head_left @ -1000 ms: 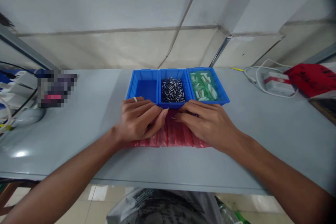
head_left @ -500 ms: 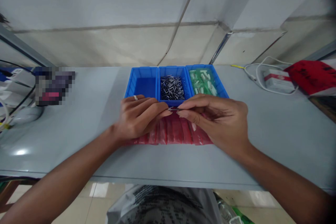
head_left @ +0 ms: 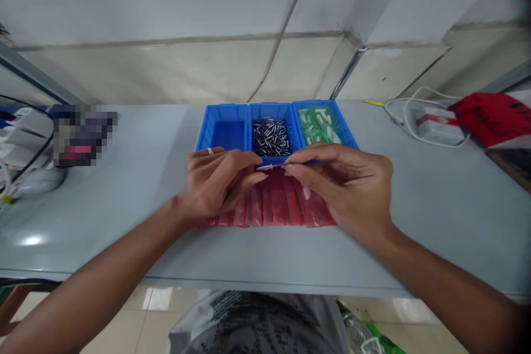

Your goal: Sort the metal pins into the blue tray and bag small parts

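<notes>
Between my hands is a thin, pale pointed piece [head_left: 267, 166] on a dark, slender shaft. My right hand [head_left: 348, 185] pinches the shaft between thumb and fingertips. My left hand [head_left: 219, 181], a ring on one finger, has its thumb and index finger parted at the pale end; nothing visible is gripped there. Behind the hands stand three blue bins side by side: the left bin [head_left: 227, 133] shows a bare floor, the middle one holds small dark and silvery metal pins [head_left: 271, 137], the right one green packets with white pieces [head_left: 319, 126]. Red plastic packets [head_left: 276, 202] lie below the hands.
On the grey table [head_left: 249, 260], a pale mouse [head_left: 43, 181], cables and a blurred-out item lie left. To the right are a white-and-red box [head_left: 440, 126] with a looped white cable and a red cloth-like item [head_left: 493, 119]. A wall rises behind.
My left thumb and index finger have parted from the small piece, and more of its pale end shows. My right hand still pinches the shaft, which is now slightly tilted.
</notes>
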Available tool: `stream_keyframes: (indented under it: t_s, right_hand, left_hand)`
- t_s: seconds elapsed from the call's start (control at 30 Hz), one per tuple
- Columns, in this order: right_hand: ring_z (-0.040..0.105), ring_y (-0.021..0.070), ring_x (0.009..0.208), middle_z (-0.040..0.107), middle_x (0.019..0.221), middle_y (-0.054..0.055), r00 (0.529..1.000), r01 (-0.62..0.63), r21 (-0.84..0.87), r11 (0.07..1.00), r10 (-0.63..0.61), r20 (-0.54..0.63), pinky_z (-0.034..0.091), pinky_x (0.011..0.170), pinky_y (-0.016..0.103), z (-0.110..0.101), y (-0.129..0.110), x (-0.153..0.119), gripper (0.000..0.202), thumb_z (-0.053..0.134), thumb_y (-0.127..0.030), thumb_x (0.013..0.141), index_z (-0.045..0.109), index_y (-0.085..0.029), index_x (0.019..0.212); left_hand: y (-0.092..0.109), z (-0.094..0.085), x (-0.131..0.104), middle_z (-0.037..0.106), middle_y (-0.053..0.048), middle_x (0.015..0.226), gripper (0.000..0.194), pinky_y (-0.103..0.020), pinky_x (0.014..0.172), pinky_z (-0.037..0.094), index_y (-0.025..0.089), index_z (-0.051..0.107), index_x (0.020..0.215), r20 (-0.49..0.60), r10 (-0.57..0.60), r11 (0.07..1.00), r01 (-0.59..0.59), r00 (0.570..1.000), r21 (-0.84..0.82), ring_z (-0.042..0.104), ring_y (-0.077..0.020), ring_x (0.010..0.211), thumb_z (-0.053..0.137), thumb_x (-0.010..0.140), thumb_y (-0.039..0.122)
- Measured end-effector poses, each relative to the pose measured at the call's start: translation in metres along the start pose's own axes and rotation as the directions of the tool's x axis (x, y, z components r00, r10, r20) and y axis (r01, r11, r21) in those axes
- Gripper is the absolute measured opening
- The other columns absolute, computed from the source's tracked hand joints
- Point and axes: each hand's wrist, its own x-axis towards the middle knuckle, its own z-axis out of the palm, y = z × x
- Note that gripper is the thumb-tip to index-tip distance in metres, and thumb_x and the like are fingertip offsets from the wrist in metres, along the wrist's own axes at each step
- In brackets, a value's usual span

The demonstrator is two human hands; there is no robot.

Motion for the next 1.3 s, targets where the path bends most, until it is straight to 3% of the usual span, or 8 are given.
stream_keyframes:
  t_s: [0.47,0.7,0.87,0.93,1.03,1.13,1.2,1.3]
  right_hand:
    - [0.061,0.0054,0.057,0.076,0.09,-0.002,0.999,-0.023,0.024,0.999,0.022,0.034,0.054,0.051,0.021,-0.001,0.001,0.0,0.011,0.08,-0.018,0.085,0.079,-0.026,0.093]
    - [0.069,0.0105,0.07,0.077,0.084,-0.001,0.986,-0.133,-0.064,0.989,0.139,0.09,0.055,0.058,0.021,-0.001,0.006,0.0,0.006,0.082,-0.025,0.084,0.081,-0.025,0.09]
    - [0.075,0.0154,0.08,0.076,0.121,0.005,0.994,-0.113,0.031,0.993,0.113,-0.002,0.052,0.046,0.022,-0.004,0.011,0.007,0.03,0.067,-0.026,0.096,0.071,-0.028,0.126]
    - [0.075,0.015,0.079,0.077,0.12,0.004,0.999,0.007,-0.109,0.994,-0.003,0.043,0.056,0.051,0.025,-0.007,0.009,0.008,0.031,0.062,-0.022,0.098,0.069,-0.027,0.128]
    - [0.076,0.0176,0.08,0.081,0.102,0.004,0.917,0.383,-0.552,0.74,-0.233,0.324,0.062,0.071,0.032,-0.011,0.011,0.005,0.025,0.059,-0.012,0.097,0.075,-0.021,0.114]
    - [0.074,0.0278,0.1,0.078,0.113,0.012,0.749,0.652,-0.698,0.297,-0.11,0.653,0.062,0.081,0.041,-0.012,0.018,0.0,0.032,0.062,-0.006,0.093,0.071,-0.013,0.123]
    - [0.07,0.0317,0.112,0.074,0.122,0.015,0.694,0.703,-0.68,0.207,0.012,0.72,0.062,0.085,0.044,-0.011,0.024,-0.002,0.041,0.065,-0.005,0.091,0.065,-0.011,0.131]
    - [0.068,0.0308,0.116,0.072,0.125,0.014,0.677,0.712,-0.666,0.223,0.035,0.735,0.062,0.087,0.044,-0.009,0.027,-0.001,0.043,0.063,-0.005,0.092,0.063,-0.012,0.135]
  left_hand:
    - [0.0,0.002,-0.002,0.069,0.003,0.07,0.01,-0.024,0.052,0.041,0.016,0.062,0.093,0.029,0.024,0.998,-0.023,0.999,-0.052,0.056,-0.007,0.053,0.066,0.096,0.024]
    - [0.003,-0.001,-0.003,0.055,0.002,0.055,0.034,-0.027,0.051,0.035,0.017,0.056,0.069,-0.019,-0.082,0.995,0.081,0.996,-0.06,0.044,-0.0079,0.048,0.048,0.102,0.021]
    - [0.001,0.0,-0.003,0.047,0.005,0.052,0.031,-0.027,0.05,0.029,0.018,0.053,0.065,-0.045,-0.129,0.992,0.129,0.991,0.0,0.037,-0.0078,0.046,0.053,0.095,0.012]
    - [0.001,0.0,-0.003,0.038,0.006,0.051,0.034,-0.029,0.049,0.025,0.019,0.045,0.061,-0.036,-0.09,0.996,0.091,0.995,0.021,0.029,-0.0078,0.046,0.058,0.091,0.01]
    - [0.001,0.001,-0.004,0.03,0.007,0.054,0.039,-0.03,0.05,0.023,0.02,0.037,0.06,-0.031,-0.06,0.997,0.061,0.998,0.038,0.024,-0.008,0.049,0.063,0.088,0.009]
    - [0.001,0.001,-0.003,0.03,0.007,0.055,0.039,-0.03,0.05,0.023,0.02,0.037,0.061,-0.018,-0.052,0.998,0.052,0.999,0.032,0.024,-0.0079,0.051,0.064,0.087,0.008]
    - [0.002,0.001,-0.003,0.031,0.007,0.055,0.039,-0.03,0.05,0.023,0.019,0.037,0.061,-0.01,-0.043,0.999,0.043,0.999,0.033,0.024,-0.008,0.051,0.065,0.086,0.008]
    - [0.002,0.001,-0.003,0.032,0.007,0.054,0.039,-0.03,0.05,0.023,0.019,0.038,0.061,0.001,-0.034,0.999,0.034,0.999,0.041,0.025,-0.0081,0.051,0.066,0.086,0.008]
